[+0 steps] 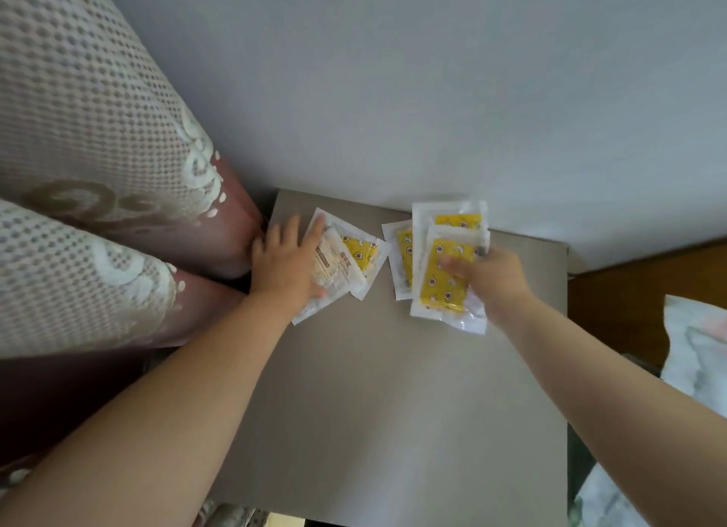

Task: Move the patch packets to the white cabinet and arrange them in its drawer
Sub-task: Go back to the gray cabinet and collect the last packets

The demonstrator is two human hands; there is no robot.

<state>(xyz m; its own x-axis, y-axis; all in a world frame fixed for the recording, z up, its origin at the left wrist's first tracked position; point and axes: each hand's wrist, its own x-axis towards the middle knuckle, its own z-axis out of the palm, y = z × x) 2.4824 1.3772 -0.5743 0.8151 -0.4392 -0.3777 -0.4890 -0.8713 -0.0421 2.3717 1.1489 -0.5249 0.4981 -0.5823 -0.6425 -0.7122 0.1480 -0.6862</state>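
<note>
Against a plain pale wall (393, 74), a beige-grey square surface (393, 388) stands with its far edge touching the wall. Left of it: a cushion (78, 133) in cream dotted lace over dark red fabric, close to the surface's left edge. Right of it: brown wooden flooring (637, 290) and a crumpled white cloth (696, 341) at the frame edge.

All patch packets lie along the far edge of the surface, in two groups; near half of the surface is bare.

Far-left group: a pale printed packet (334, 268) overlapping a yellow-patterned packet (364, 257). Long axes run diagonally, from the near-left toward the far edge. Left hand (285, 262) lies flat on the pale packet, palm down, fingers spread and reaching toward the far-left corner; it presses rather than pinches.

Far-right group: three packets overlapping in a loose fan, long axes roughly perpendicular to the far edge. Top yellow packet (440, 286) is nearest; a second packet (458, 219) lies behind it, close to the wall; a third packet (403, 251) shows partly at their left. Right hand (491, 278) rests on the right side of the top yellow packet, fingers curled down onto it. Whether the thumb is under the packet edge cannot be told

No cabinet drawer is visible from this view
</note>
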